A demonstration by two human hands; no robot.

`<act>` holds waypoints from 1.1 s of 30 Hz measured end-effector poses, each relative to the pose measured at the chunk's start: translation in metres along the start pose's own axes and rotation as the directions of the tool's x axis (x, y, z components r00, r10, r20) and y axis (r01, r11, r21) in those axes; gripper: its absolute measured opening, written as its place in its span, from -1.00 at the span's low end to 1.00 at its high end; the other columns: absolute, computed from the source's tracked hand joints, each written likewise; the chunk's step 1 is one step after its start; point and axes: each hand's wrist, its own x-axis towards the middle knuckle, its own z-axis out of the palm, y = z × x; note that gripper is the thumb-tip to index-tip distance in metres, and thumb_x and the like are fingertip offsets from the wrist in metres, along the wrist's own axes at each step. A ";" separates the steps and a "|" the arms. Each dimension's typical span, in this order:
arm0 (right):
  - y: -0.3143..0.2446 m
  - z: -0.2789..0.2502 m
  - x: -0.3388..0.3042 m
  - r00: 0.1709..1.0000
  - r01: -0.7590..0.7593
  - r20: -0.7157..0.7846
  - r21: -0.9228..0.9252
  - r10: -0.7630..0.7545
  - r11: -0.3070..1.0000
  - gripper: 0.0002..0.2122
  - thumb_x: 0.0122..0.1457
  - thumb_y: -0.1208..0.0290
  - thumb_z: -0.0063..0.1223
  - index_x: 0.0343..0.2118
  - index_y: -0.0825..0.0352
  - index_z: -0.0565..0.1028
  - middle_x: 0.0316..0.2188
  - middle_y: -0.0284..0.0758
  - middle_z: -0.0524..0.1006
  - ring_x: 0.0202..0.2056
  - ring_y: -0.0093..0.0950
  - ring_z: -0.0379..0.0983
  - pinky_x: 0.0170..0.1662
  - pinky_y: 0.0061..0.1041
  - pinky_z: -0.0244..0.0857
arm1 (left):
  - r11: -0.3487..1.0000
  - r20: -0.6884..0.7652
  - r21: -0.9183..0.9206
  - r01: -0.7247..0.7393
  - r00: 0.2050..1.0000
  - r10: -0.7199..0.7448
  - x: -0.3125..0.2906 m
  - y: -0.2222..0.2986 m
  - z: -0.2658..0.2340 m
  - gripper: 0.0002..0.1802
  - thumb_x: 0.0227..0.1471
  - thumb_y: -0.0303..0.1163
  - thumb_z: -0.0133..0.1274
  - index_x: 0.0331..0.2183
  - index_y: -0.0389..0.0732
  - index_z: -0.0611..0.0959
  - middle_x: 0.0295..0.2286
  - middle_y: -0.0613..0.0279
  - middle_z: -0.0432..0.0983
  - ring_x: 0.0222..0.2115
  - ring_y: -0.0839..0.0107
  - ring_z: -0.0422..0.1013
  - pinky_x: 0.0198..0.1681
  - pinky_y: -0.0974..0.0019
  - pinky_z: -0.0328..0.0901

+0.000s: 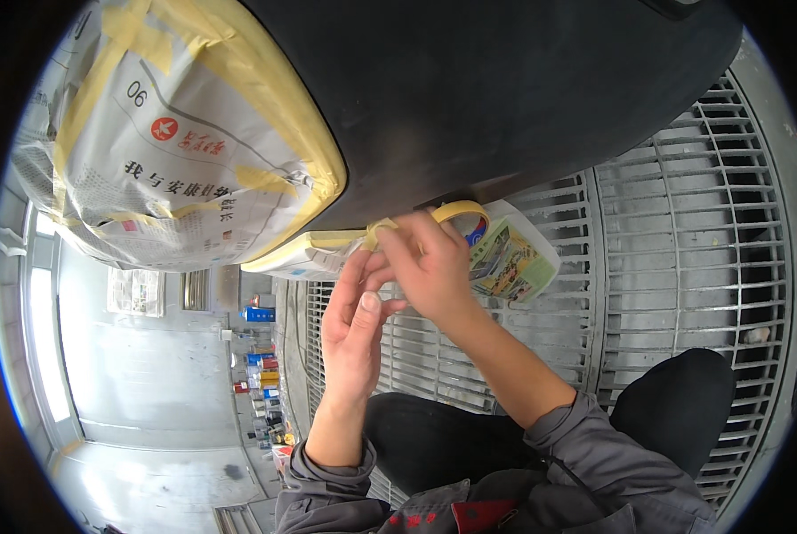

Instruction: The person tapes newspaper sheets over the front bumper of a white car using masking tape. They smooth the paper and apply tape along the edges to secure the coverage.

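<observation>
My right hand (430, 267) is closed in a pinch on a crumpled bit of yellow masking tape (381, 233) at the newspaper's lower edge. Its tape roll (462, 212), blue inside, sits against the back of that hand, partly hidden by it. Just left of it, my left hand (352, 334) curls its fingers up to a narrow newspaper strip (323, 260). What its fingertips hold, if anything, is hidden. A large newspaper covering (149, 169), edged with yellow tape, wraps a bulging form at upper left. It borders a smooth dark panel (470, 98) above my hands.
A white sheet with a green-and-yellow print (514, 262) lies beyond my right hand. Metal floor grating (656, 258) runs below and to the right, with my dark-clad knees (674, 400) over it. Bottles and cans (261, 374) stand by a pale wall (149, 356) at left.
</observation>
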 end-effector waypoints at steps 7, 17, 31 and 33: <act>0.002 0.009 0.002 0.982 -0.185 0.069 0.107 0.178 0.977 -0.87 0.31 0.53 0.28 -0.15 0.41 0.58 -0.43 -0.27 0.69 -0.48 -0.51 0.70 -0.40 -0.53 0.50 | 0.995 -0.052 0.097 0.021 0.999 -0.016 -0.002 0.000 0.000 -0.25 0.43 -0.23 0.08 0.42 -0.42 0.24 0.28 -0.04 0.39 0.22 0.25 0.41 0.12 0.18 0.43; 0.000 0.010 0.004 0.996 -0.080 -0.034 -0.101 0.077 0.992 -0.82 0.20 0.30 0.41 -0.26 0.22 0.62 -0.51 -0.36 0.59 -0.45 -0.30 0.54 -0.37 -0.28 0.40 | 0.146 0.235 0.881 -0.450 0.684 0.690 -0.002 -0.015 -0.005 -0.51 0.12 -0.71 0.11 0.11 -0.30 0.64 -0.03 0.00 0.61 -0.25 0.14 0.57 -0.12 0.17 0.49; 0.026 0.010 -0.006 0.919 0.319 -0.124 -0.320 -0.373 0.892 -0.72 0.08 0.57 0.34 -0.12 0.19 0.73 -0.31 -0.38 0.56 -0.30 -0.31 0.55 -0.28 -0.32 0.38 | -0.222 0.426 0.903 -0.367 0.827 0.368 0.024 0.001 -0.023 -0.17 -0.13 -0.59 0.22 0.26 -0.03 0.60 0.28 0.40 0.50 -0.43 0.32 0.44 -0.34 0.27 0.42; 0.023 0.007 -0.008 0.924 0.315 -0.106 -0.330 -0.367 0.890 -0.70 0.08 0.58 0.32 -0.10 0.18 0.73 -0.31 -0.37 0.55 -0.31 -0.30 0.54 -0.28 -0.31 0.38 | -0.215 0.452 0.892 -0.398 0.803 0.389 0.028 0.000 -0.029 -0.17 -0.15 -0.62 0.20 0.24 -0.02 0.62 0.27 0.40 0.52 -0.45 0.31 0.44 -0.35 0.28 0.43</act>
